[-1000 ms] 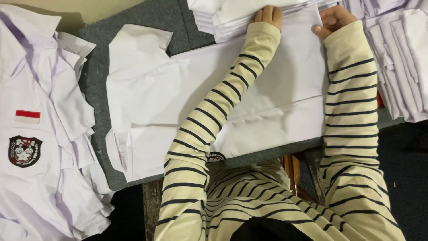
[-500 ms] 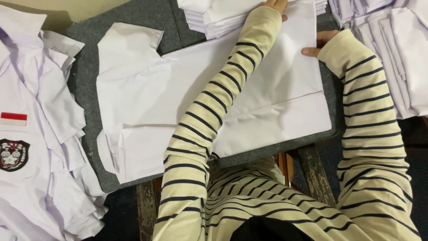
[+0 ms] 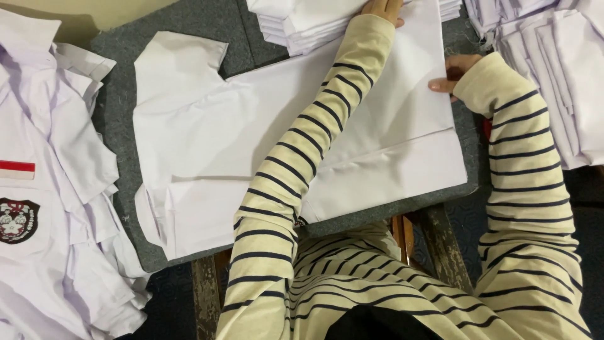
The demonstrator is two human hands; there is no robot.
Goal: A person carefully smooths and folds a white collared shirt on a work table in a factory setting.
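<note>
The left hand [image 3: 382, 9] is cut off by the top edge; only its heel and part of the fingers show, so how far it is spread cannot be told. It presses flat on the far edge of the shirt [image 3: 251, 145], next to the stack [image 3: 302, 25] of folded white garments, itself cropped at the top. The right hand [image 3: 448, 74] is largely hidden under its striped cuff; the fingers that show are curled loosely and rest on the shirt's right edge, thumb tip on the cloth. Neither hand is seen clamped around anything.

The shirt lies spread on the grey surface [image 3: 113, 113], in front of the person, with a short sleeve out to the left and its lower right part folded over. The left forearm crosses it diagonally and hides the middle. Its near corner hangs slightly over the surface edge.

To the left lies a pile [image 3: 56, 208] of white shirts, one bearing a dark badge [image 3: 17, 220] and a red strip; the pile runs out of view. At far right, more folded garments [image 3: 553, 75] are cropped by the frame. A wooden stool [image 3: 402, 236] shows partly beneath the person.
</note>
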